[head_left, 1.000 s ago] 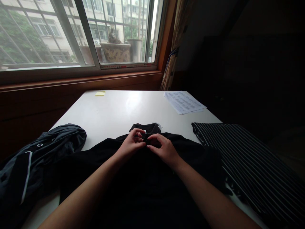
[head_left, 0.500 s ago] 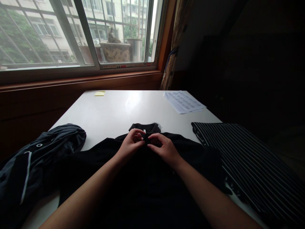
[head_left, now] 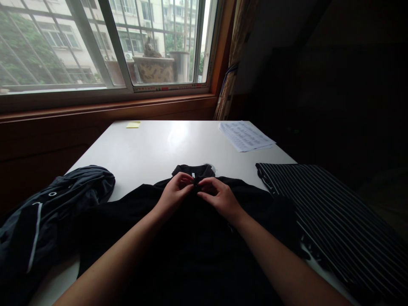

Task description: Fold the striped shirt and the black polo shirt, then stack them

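A black collared shirt [head_left: 197, 255] lies spread flat, its collar [head_left: 207, 171] pointing away from me and a small pale label inside the neck. Just below the collar, my left hand [head_left: 174, 191] pinches the front of the shirt between thumb and fingers. My right hand [head_left: 221, 197] pinches the cloth from the other side, its fingertips almost meeting those of the left. Between the fingertips the dark fabric is bunched up; whether a button is there is too dark to tell.
The shirt rests on a white table [head_left: 146, 148]. A crumpled dark garment [head_left: 73, 195] lies at the left, a striped black cloth [head_left: 331, 204] at the right. Further back are printed sheets [head_left: 247, 136] and a yellow sticky note [head_left: 133, 124]. A barred window stands behind.
The left fingers have shifted slightly and curled closer to the cloth at the collar opening. The right hand stays nearly in place, and the shirt has hardly moved.
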A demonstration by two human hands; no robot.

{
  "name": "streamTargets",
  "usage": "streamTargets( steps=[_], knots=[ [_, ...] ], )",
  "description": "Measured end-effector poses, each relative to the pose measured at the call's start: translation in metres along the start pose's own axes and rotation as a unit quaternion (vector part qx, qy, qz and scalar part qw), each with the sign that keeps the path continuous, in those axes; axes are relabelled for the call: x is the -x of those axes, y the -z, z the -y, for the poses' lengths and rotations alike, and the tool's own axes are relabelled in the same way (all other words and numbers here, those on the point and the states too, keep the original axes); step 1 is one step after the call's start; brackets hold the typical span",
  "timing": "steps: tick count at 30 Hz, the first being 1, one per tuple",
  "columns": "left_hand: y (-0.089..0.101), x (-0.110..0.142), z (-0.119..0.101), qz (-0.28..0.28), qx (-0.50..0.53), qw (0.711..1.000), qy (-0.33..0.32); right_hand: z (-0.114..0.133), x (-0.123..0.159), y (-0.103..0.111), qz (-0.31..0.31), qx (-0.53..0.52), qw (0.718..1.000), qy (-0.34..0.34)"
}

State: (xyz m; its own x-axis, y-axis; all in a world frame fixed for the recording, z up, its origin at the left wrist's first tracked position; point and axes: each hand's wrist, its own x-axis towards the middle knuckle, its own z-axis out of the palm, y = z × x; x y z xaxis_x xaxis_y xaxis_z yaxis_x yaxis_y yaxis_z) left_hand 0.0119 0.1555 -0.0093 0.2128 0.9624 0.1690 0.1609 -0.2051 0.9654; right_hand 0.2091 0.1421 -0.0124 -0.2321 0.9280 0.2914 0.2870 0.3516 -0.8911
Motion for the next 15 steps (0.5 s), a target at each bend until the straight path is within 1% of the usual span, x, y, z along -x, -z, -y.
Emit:
streamTargets(
  steps=[7,12,15],
  knots=[
    [0.0020,0.0000,0.0001,-0.001,0.005,1.000,0.023,0.0006,0.0005,0.0009,0.005,0.001,1.000,0.005],
    [0.0024,0.0000,-0.0006,0.038,0.086,0.995,0.023,0.0009,0.0008,0.0001,-0.003,0.011,1.000,0.012],
    [0.0023,0.0001,-0.0033,0.053,0.104,0.993,0.021,-0.0005,0.0008,-0.0004,-0.005,0.003,1.000,0.009]
  ],
)
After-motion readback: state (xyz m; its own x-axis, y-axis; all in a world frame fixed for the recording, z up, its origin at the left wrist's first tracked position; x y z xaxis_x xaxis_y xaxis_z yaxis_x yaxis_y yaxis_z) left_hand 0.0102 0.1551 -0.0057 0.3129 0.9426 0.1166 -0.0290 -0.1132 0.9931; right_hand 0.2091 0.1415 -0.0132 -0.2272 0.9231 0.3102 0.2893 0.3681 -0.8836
